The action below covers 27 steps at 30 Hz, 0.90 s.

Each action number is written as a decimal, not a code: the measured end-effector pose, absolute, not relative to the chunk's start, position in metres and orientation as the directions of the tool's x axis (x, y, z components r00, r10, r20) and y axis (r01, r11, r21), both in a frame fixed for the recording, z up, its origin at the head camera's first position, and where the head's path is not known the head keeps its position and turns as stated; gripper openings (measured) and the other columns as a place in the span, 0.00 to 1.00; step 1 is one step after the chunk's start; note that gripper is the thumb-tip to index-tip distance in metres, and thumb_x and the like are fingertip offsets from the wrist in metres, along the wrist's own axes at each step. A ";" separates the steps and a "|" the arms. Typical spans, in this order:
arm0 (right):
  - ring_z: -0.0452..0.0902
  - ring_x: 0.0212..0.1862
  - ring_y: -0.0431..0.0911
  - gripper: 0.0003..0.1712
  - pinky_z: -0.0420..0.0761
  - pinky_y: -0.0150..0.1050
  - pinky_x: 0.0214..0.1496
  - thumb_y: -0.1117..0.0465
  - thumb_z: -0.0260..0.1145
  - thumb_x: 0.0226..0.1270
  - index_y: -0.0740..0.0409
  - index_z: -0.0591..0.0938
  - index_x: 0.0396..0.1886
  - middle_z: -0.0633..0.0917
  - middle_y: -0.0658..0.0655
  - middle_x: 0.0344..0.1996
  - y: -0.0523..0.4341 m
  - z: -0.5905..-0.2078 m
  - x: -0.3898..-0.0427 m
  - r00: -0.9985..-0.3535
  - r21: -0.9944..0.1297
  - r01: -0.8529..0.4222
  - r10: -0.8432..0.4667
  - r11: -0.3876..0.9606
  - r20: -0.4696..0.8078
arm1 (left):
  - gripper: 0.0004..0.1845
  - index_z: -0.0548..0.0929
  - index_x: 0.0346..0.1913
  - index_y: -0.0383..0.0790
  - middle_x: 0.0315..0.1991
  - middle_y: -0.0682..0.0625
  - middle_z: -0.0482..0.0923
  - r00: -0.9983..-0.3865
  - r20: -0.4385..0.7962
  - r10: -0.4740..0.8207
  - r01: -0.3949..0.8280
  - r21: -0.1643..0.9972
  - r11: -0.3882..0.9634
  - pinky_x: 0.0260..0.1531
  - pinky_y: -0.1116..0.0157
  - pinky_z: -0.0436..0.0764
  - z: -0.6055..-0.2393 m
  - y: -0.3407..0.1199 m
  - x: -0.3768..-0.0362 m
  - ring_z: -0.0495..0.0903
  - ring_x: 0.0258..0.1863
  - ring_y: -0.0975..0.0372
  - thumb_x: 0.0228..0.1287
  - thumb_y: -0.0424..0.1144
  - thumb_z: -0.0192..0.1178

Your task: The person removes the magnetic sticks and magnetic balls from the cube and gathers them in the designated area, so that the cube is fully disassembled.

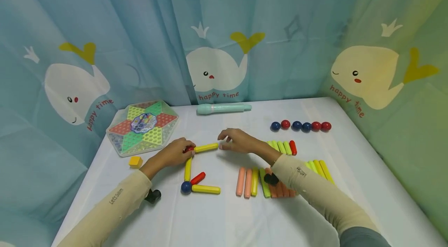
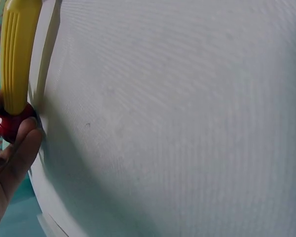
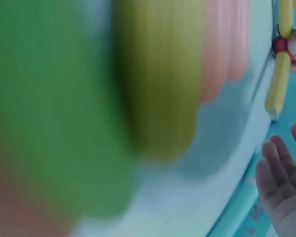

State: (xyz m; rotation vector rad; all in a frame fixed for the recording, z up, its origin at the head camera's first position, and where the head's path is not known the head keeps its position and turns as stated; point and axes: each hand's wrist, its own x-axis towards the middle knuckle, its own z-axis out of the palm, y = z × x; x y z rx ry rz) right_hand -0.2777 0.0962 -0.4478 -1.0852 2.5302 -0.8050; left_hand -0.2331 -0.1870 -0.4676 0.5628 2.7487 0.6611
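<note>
Head view: left hand (image 1: 174, 154) pinches the red ball (image 1: 189, 149) at mid-table; right hand (image 1: 237, 141), fingers relaxed, touches the yellow stick's (image 1: 206, 148) far-right end. Joining seems underway; next needs another ball.

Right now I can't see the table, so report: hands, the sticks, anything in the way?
Left hand pinches red ball joining two yellow sticks. Right hand open at far end of upper yellow stick. Nothing between the hands.

Whale-print curtain (image 1: 217, 25): "happy time" was printed in red script beneath each of three whales; left sleeve (image 1: 115, 200): bore the small mark "LetsSlim"; right sleeve (image 1: 304, 179): carried a small mark, too small to read.
</note>
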 end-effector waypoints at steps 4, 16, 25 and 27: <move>0.79 0.57 0.52 0.22 0.78 0.46 0.61 0.55 0.68 0.70 0.62 0.80 0.58 0.83 0.59 0.55 0.065 -0.459 -0.285 -0.655 -0.591 -0.580 -0.752 0.560 -0.070 | 0.18 0.81 0.59 0.34 0.49 0.44 0.81 -0.890 -0.152 0.430 0.302 0.509 0.806 0.52 0.56 0.80 -0.470 -0.189 -0.234 0.78 0.45 0.58 0.74 0.42 0.58; 0.78 0.39 0.38 0.16 0.79 0.36 0.49 0.55 0.71 0.67 0.51 0.84 0.52 0.87 0.49 0.40 0.029 -0.461 -0.293 -0.540 -0.437 -0.680 -0.805 0.589 -0.246 | 0.17 0.81 0.58 0.37 0.52 0.45 0.82 -0.899 -0.145 0.413 0.277 0.543 0.793 0.57 0.53 0.78 -0.466 -0.191 -0.234 0.80 0.51 0.56 0.74 0.42 0.58; 0.78 0.46 0.41 0.16 0.79 0.41 0.56 0.56 0.66 0.72 0.50 0.80 0.57 0.85 0.51 0.46 0.031 -0.450 -0.291 -0.482 -0.404 -0.706 -0.813 0.581 -0.327 | 0.16 0.81 0.57 0.35 0.47 0.46 0.82 -0.889 -0.140 0.437 0.310 0.518 0.797 0.53 0.54 0.79 -0.467 -0.193 -0.235 0.79 0.47 0.57 0.75 0.40 0.58; 0.79 0.46 0.41 0.16 0.79 0.40 0.55 0.56 0.67 0.72 0.50 0.80 0.56 0.86 0.51 0.46 0.033 -0.448 -0.291 -0.479 -0.422 -0.702 -0.819 0.573 -0.316 | 0.15 0.81 0.57 0.35 0.46 0.46 0.82 -0.897 -0.146 0.417 0.294 0.506 0.811 0.52 0.54 0.79 -0.466 -0.194 -0.235 0.78 0.45 0.57 0.74 0.40 0.59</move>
